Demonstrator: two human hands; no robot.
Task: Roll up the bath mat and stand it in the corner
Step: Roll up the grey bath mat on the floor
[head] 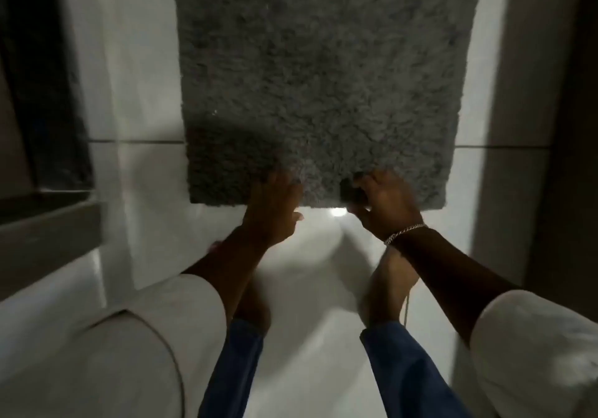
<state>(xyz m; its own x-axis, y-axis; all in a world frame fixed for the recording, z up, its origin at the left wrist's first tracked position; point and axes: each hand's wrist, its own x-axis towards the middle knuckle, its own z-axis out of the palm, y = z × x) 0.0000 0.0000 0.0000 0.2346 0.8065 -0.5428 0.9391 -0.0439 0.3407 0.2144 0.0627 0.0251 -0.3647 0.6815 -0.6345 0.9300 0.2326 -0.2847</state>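
Both hands grab the near edge of the fluffy bath mat [320, 71] on the floor [145, 174].
Left hand [275, 210] and right hand [385, 204] pinch that edge; the mat looks soft, light and bendy, so roll from here.

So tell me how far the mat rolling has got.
Barely begun. Done: nothing is rolled; the grey bath mat lies flat on the white tiled floor. In hand: the left hand and right hand grip its near edge, ready for the first turn. Left: the whole roll, then standing it in the corner.
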